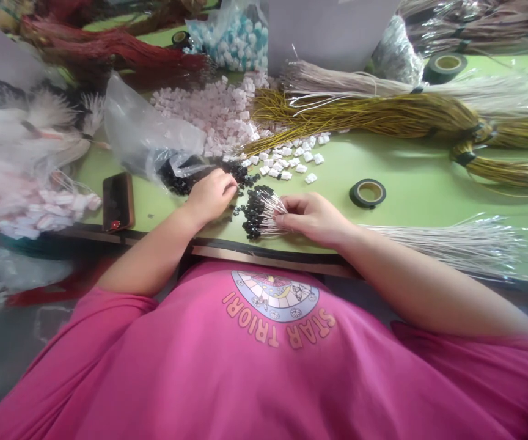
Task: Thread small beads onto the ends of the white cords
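My right hand [312, 217] is closed around a bundle of thin white wires [447, 241] near the table's front edge. Black connectors [255, 212] cap the bundle's left end, and its loose ends trail to the right under my forearm. To the left, my left hand [213, 192] has its fingers pinched together beside a pile of small black connectors [179, 174]. What its fingertips hold, if anything, is too small to make out. A few loose black pieces lie between the two hands.
White connectors [213, 110] are heaped behind the hands, beside a clear plastic bag [140, 125]. Yellow wires [383, 116] lie at the back right. A black tape roll [367, 193] sits right of centre, a phone [118, 201] at left.
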`<state>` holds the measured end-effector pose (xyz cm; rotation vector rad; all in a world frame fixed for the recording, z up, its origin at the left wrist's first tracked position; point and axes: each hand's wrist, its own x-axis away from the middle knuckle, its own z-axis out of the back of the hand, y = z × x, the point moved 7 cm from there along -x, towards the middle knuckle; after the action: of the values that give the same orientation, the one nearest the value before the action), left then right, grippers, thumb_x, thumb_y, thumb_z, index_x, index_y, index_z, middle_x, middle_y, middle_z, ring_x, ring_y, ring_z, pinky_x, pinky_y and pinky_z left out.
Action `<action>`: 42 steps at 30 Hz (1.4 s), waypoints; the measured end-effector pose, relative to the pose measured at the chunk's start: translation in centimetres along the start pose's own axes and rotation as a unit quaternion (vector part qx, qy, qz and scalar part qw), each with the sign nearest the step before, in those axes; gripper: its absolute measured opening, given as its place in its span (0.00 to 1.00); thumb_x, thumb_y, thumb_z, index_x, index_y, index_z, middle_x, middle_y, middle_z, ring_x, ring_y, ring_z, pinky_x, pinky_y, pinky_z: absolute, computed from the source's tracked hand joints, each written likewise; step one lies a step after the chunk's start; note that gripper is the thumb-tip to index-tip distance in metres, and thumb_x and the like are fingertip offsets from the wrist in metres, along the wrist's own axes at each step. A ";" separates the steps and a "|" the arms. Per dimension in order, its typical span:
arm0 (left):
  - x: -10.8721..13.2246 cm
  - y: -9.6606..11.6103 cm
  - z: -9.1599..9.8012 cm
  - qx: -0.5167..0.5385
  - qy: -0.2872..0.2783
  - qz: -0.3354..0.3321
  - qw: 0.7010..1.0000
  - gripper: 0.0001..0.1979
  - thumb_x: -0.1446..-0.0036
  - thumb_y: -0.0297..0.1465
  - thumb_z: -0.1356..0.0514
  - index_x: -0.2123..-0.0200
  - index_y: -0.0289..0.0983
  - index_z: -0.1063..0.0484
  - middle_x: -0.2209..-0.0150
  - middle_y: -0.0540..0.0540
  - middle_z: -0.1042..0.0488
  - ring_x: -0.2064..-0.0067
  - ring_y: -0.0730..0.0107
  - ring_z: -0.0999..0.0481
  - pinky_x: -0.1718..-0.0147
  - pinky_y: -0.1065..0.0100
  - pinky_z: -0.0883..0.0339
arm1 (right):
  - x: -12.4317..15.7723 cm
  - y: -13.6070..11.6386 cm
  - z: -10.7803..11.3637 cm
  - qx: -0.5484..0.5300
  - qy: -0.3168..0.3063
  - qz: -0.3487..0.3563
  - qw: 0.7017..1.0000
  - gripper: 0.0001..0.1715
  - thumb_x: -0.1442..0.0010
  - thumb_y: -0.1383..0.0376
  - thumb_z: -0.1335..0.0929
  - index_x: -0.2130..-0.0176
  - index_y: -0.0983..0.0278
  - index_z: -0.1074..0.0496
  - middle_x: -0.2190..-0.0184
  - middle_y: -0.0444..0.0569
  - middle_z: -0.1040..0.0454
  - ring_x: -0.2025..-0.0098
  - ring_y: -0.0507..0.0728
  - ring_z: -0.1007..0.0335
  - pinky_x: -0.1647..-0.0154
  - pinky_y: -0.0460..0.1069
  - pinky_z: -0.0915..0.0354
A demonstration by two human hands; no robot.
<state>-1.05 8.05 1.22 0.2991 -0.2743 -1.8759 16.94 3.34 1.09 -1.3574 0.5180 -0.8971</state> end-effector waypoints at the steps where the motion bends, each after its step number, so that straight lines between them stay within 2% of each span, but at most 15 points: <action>1: 0.3 0.5 0.6 0.012 0.007 -0.007 1.000 0.10 0.43 0.32 0.49 0.66 0.36 0.28 0.63 0.43 0.30 0.60 0.65 0.31 0.60 0.64 0.38 | 0.0 0.0 0.0 0.003 0.000 0.003 1.000 0.13 0.47 0.58 0.34 0.72 0.67 0.31 0.75 0.44 0.32 0.73 0.49 0.38 0.70 0.47 0.41; 4: 1.8 2.5 2.3 0.108 0.002 -0.010 0.994 0.10 0.42 0.32 0.49 0.65 0.35 0.29 0.65 0.45 0.28 0.62 0.68 0.30 0.61 0.66 0.36 | -0.1 0.2 0.0 0.020 0.009 0.002 1.000 0.14 0.48 0.57 0.33 0.74 0.67 0.33 0.77 0.43 0.35 0.74 0.48 0.40 0.72 0.46 0.43; 5: 2.3 3.2 2.3 0.162 -0.028 0.005 0.986 0.10 0.42 0.32 0.49 0.65 0.36 0.29 0.69 0.46 0.28 0.67 0.71 0.30 0.65 0.67 0.36 | -0.2 0.3 0.1 0.027 0.015 -0.002 1.000 0.14 0.49 0.57 0.33 0.74 0.67 0.34 0.78 0.43 0.35 0.75 0.48 0.41 0.72 0.46 0.43; 7: 3.2 4.5 1.4 0.286 -0.104 0.038 0.952 0.10 0.43 0.34 0.47 0.65 0.36 0.29 0.77 0.50 0.31 0.76 0.75 0.34 0.75 0.70 0.38 | -0.2 0.5 0.1 0.041 0.029 -0.013 0.999 0.14 0.50 0.58 0.33 0.76 0.66 0.35 0.80 0.42 0.36 0.76 0.48 0.43 0.74 0.46 0.44; 9: 3.6 5.4 0.2 0.375 -0.142 0.064 0.914 0.08 0.45 0.33 0.43 0.65 0.36 0.29 0.79 0.51 0.31 0.79 0.77 0.35 0.79 0.72 0.40 | -0.2 0.6 0.1 0.046 0.040 -0.022 0.998 0.12 0.51 0.59 0.33 0.76 0.67 0.34 0.80 0.42 0.36 0.77 0.47 0.43 0.75 0.45 0.45; 13: 3.0 5.4 -2.1 0.481 -0.136 0.096 0.861 0.07 0.47 0.32 0.41 0.66 0.35 0.29 0.73 0.48 0.26 0.75 0.75 0.30 0.75 0.71 0.35 | -0.2 0.4 0.0 0.037 0.039 -0.030 0.998 0.08 0.54 0.63 0.33 0.75 0.67 0.33 0.79 0.43 0.33 0.76 0.48 0.40 0.75 0.45 0.43; 18: 2.9 4.8 -3.0 0.515 -0.128 0.097 0.842 0.09 0.45 0.36 0.42 0.67 0.36 0.28 0.73 0.47 0.26 0.74 0.75 0.29 0.74 0.70 0.35 | -0.2 0.2 0.0 0.060 0.044 -0.035 0.997 0.07 0.54 0.64 0.34 0.77 0.67 0.33 0.81 0.43 0.34 0.77 0.48 0.42 0.76 0.45 0.45; 21: 3.1 5.1 -2.6 0.517 -0.132 0.081 0.842 0.10 0.45 0.36 0.41 0.65 0.35 0.27 0.70 0.46 0.24 0.70 0.74 0.27 0.69 0.69 0.32 | -0.3 0.1 -0.1 0.067 0.039 -0.036 0.996 0.06 0.55 0.65 0.34 0.77 0.67 0.32 0.81 0.42 0.35 0.77 0.48 0.42 0.76 0.45 0.45; 25: 3.2 5.7 -2.0 0.498 -0.118 0.070 0.856 0.09 0.52 0.30 0.36 0.65 0.35 0.26 0.64 0.46 0.23 0.62 0.72 0.25 0.59 0.67 0.31 | -0.3 -0.1 -0.1 0.105 0.042 -0.034 0.993 0.06 0.55 0.65 0.34 0.78 0.67 0.33 0.83 0.41 0.38 0.78 0.47 0.45 0.76 0.45 0.47; 29: 3.3 5.9 -1.8 0.493 -0.102 0.077 0.861 0.08 0.54 0.28 0.36 0.67 0.34 0.26 0.66 0.47 0.23 0.65 0.72 0.24 0.62 0.66 0.29 | -0.4 -0.2 -0.1 0.118 0.040 -0.037 0.992 0.07 0.55 0.64 0.34 0.79 0.66 0.34 0.83 0.40 0.40 0.78 0.47 0.46 0.77 0.45 0.48; 36: 3.5 5.6 -1.6 0.442 -0.076 0.076 0.890 0.08 0.56 0.29 0.35 0.69 0.35 0.24 0.68 0.47 0.23 0.66 0.71 0.25 0.64 0.67 0.29 | -0.4 -0.3 -0.2 0.151 0.040 -0.022 0.987 0.08 0.55 0.64 0.35 0.81 0.66 0.37 0.84 0.40 0.42 0.79 0.46 0.48 0.77 0.45 0.50; 42: 3.6 6.5 -1.7 0.415 -0.091 0.057 0.904 0.05 0.56 0.28 0.35 0.71 0.35 0.25 0.71 0.48 0.25 0.70 0.72 0.26 0.69 0.68 0.30 | -0.5 0.0 -0.5 0.185 0.038 -0.015 0.982 0.09 0.55 0.64 0.35 0.81 0.66 0.38 0.84 0.40 0.43 0.79 0.46 0.49 0.77 0.45 0.51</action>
<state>4.19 2.48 1.58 0.6622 -1.2016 -1.5807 16.26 3.45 0.94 -0.9969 0.3675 -1.0169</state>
